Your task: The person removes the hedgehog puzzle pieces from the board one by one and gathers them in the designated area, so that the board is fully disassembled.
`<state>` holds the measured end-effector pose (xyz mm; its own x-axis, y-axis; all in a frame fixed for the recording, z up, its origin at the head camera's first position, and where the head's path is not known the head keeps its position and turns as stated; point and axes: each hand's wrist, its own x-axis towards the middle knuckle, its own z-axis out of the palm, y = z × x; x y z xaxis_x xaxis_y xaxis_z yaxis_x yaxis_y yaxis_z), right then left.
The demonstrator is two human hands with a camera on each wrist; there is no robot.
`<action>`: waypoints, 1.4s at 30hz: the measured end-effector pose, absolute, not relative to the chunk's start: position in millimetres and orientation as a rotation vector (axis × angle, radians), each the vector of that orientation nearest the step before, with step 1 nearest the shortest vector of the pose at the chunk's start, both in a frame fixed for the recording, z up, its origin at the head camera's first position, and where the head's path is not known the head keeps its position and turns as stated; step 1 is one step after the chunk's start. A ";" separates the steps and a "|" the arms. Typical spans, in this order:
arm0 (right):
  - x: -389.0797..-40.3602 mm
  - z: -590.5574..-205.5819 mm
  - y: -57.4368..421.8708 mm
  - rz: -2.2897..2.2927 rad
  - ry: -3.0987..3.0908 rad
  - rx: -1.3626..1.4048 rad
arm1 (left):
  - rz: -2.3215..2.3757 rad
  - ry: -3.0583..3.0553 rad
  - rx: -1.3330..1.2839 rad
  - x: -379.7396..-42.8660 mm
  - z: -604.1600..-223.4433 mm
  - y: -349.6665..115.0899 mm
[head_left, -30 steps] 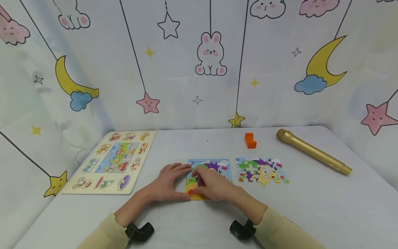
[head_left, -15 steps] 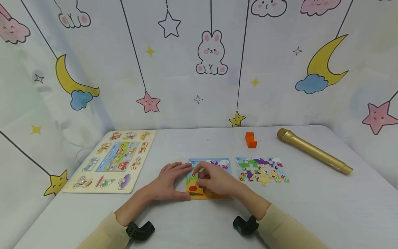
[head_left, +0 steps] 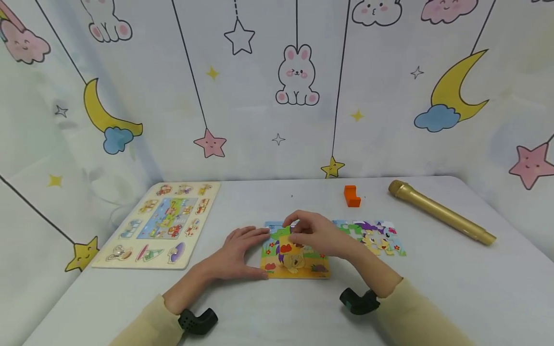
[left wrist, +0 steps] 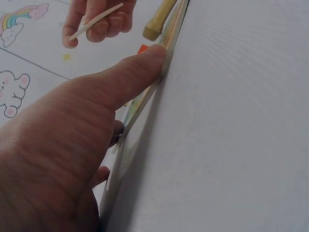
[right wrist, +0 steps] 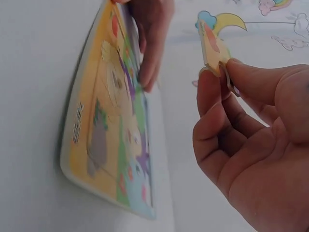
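Note:
My right hand (head_left: 322,235) pinches a yellow puzzle piece (head_left: 285,245) with a red print between thumb and fingers. It holds the piece above a small picture puzzle board (head_left: 319,272); in the right wrist view a gap separates piece (right wrist: 211,47) and board (right wrist: 82,166). At the board's left side lies my left hand (head_left: 235,254), fingers extended. Its thumb (left wrist: 145,65) touches the board's edge in the left wrist view. Right of the board, several joined puzzle pieces (head_left: 383,240) show part of a similar picture, partly covered by my right forearm.
A larger cream wooden puzzle board (head_left: 183,254) lies at the left. Toward the back are an orange block (head_left: 352,199) and a gold microphone (head_left: 441,211). A patterned cloth (head_left: 251,101) hangs behind the white table (head_left: 277,312).
My right hand has lifted the yellow piece from the lower left of the small board and moved it up and right. The left hand stays at the board's side.

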<state>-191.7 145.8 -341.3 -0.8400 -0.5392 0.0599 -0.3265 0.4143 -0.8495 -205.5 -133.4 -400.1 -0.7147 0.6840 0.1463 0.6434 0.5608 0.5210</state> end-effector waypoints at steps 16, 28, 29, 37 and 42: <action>-178.1 -347.2 207.2 -1.325 2.514 -0.603 | 0.842 2.715 1.136 -204.2 -398.6 -132.1; -164.2 -353.0 236.3 -1.235 2.566 -0.549 | 0.838 2.715 1.131 -204.8 -399.4 -132.3; -163.1 -353.6 238.8 -1.234 2.565 -0.551 | 0.837 2.715 1.130 -204.9 -399.2 -132.0; -157.9 -357.8 252.3 -1.246 2.522 -0.550 | 0.828 2.715 1.129 -205.9 -399.2 -131.6; -157.1 -358.5 255.3 -1.244 2.509 -0.577 | 0.841 2.713 1.126 -204.6 -399.4 -132.2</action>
